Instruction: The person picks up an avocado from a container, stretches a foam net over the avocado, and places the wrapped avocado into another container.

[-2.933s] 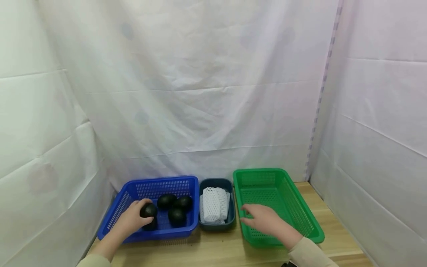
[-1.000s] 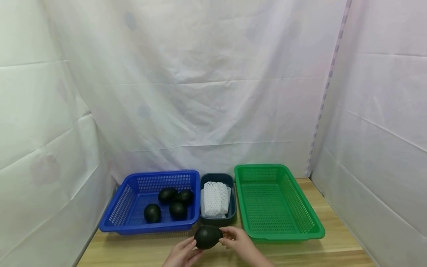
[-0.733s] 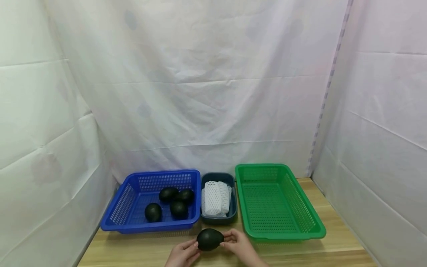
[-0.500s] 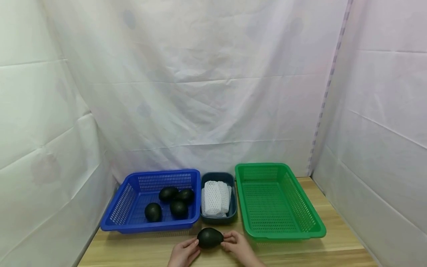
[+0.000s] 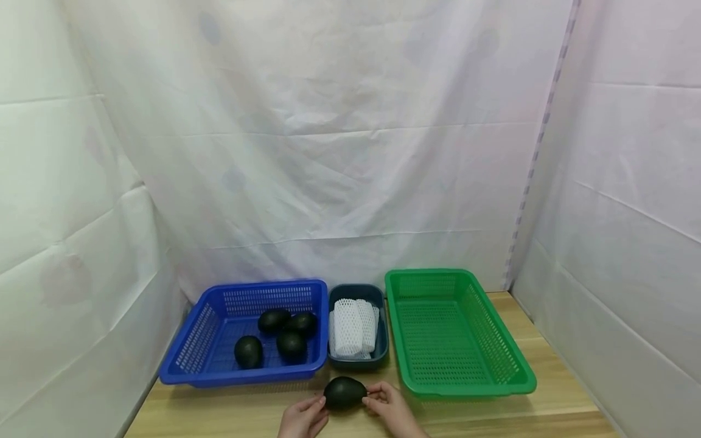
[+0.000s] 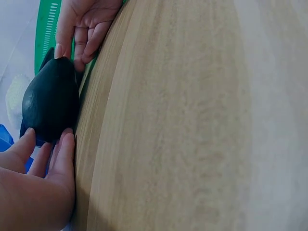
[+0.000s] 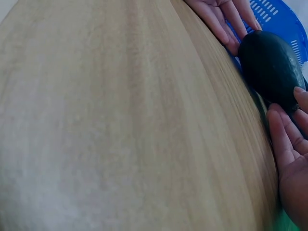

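Dark fruit, one: between the two grips, lying sideways; contact with the bench unclear
Left grip: thumb and fingers pinching the blunt end
Right grip: thumb and fingers pinching the narrow tip
Small tub, with white mesh sleeves: just beyond the grips
Blue basket, with four similar fruits: beyond and left of the left grip
Green basket: beyond and right of the right grip
Risk, as judged: fruit twisting free and rolling, should either grip slacken; likely cause, smooth tapering skin held by fingertips only
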Motion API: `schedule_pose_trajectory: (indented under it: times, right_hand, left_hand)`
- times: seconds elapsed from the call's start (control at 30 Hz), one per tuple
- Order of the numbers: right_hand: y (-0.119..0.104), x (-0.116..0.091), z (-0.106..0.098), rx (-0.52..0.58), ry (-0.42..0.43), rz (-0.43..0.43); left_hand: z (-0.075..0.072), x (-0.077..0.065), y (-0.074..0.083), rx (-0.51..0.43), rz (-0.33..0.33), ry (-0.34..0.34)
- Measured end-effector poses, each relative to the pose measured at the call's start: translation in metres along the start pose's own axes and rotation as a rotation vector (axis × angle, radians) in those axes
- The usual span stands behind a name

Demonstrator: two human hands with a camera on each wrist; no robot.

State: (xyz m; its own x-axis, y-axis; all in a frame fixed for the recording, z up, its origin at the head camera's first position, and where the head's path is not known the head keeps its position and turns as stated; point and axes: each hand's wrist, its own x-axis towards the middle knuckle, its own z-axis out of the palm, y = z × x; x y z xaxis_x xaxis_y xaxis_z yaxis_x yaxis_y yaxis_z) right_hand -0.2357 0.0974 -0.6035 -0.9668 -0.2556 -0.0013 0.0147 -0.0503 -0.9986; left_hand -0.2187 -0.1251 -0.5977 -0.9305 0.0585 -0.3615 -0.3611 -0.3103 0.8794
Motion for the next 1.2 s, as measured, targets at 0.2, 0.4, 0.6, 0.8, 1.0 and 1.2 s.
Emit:
schedule_pose_trajectory:
  times: [0.2, 0.4, 0.6, 0.8, 1.0, 1.2]
  right_hand:
    - [0.009, 0.002, -0.002, -0.016, 0.007, 0.003]
    - [0.02, 0.006, -0.005, -0.026, 0.015, 0.022]
    - [0.02, 0.006, -0.005, -0.021, 0.018, 0.034]
    - [0.015, 0.004, -0.006, -0.014, 0.021, 0.053]
    - [0.008, 0.001, -0.005, -0.003, 0.015, 0.049]
    - [0.016, 0.003, -0.007, -0.006, 0.018, 0.026]
  left_hand:
    - [0.0, -0.003, -0.002, -0.003, 0.011, 0.011]
    - [-0.003, 0.0, -0.005, 0.014, 0.033, 0.014]
    - [-0.004, 0.001, -0.006, 0.014, 0.035, 0.012]
    - [-0.002, -0.001, -0.006, -0.005, 0.033, 0.019]
    - [-0.002, -0.002, -0.007, -0.024, 0.061, 0.017]
    - [-0.003, -0.003, -0.009, -0.048, 0.082, 0.004]
